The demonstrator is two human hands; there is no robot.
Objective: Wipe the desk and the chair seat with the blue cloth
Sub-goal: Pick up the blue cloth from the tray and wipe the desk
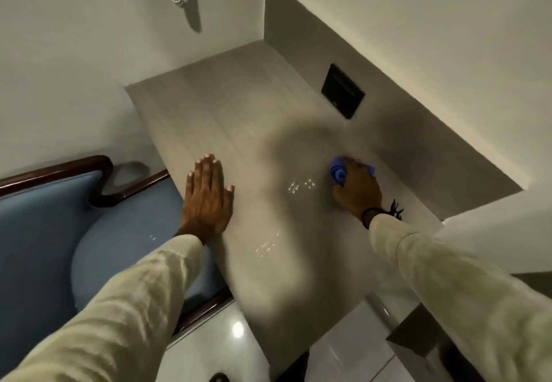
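White walls close in a pale grey laminate desk (227,118) set into a corner niche. At its left edge stands a chair with a blue padded seat (119,250) and dark wooden frame. On that edge the left hand (209,199) lies flat, fingers spread open. Small wet glints (298,186) mark the desktop's middle. Near the back edge, the right hand (357,189) presses a bunched blue cloth (339,172), fingers curled over it, below a black wall plate (343,91).
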